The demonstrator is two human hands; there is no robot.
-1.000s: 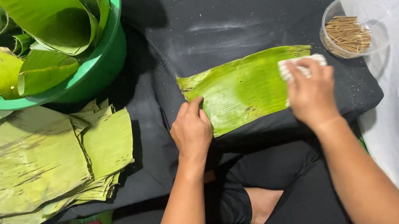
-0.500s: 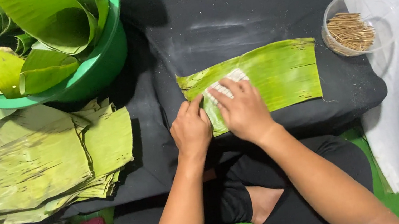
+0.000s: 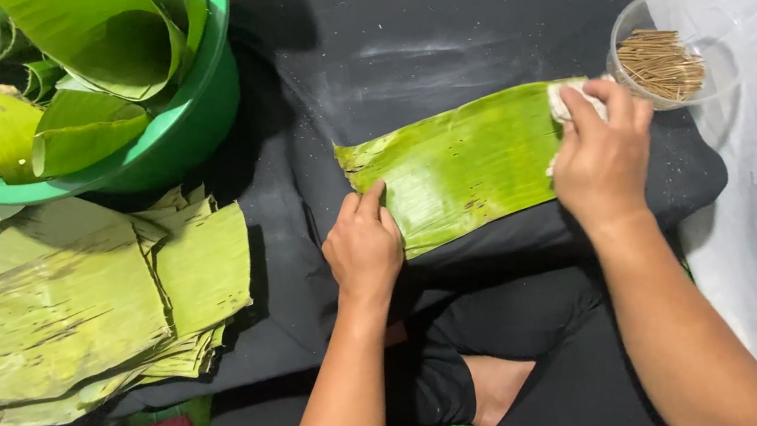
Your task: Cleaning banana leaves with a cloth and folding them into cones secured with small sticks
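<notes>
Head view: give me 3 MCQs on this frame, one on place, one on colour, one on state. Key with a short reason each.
1. Where is the clear bowl of thin sticks?
A. Inside the basin
B. Just beyond the leaf's right end, near the right hand
C. On the stack of leaves

2. What colour is the basin that holds the curled leaves?
A. Green
B. Red
C. White

3. How is the leaf on the black cloth handled?
A. Rolled into a tube
B. Lifted into the air
C. Lying flat, pinned at one end, a white cloth on the other

Key: 1 B, the bowl sits beside the right hand. 2 A, its rim and wall are green. 3 C, the left hand presses the leaf's left end while the right hand holds a white cloth on its right end.
</notes>
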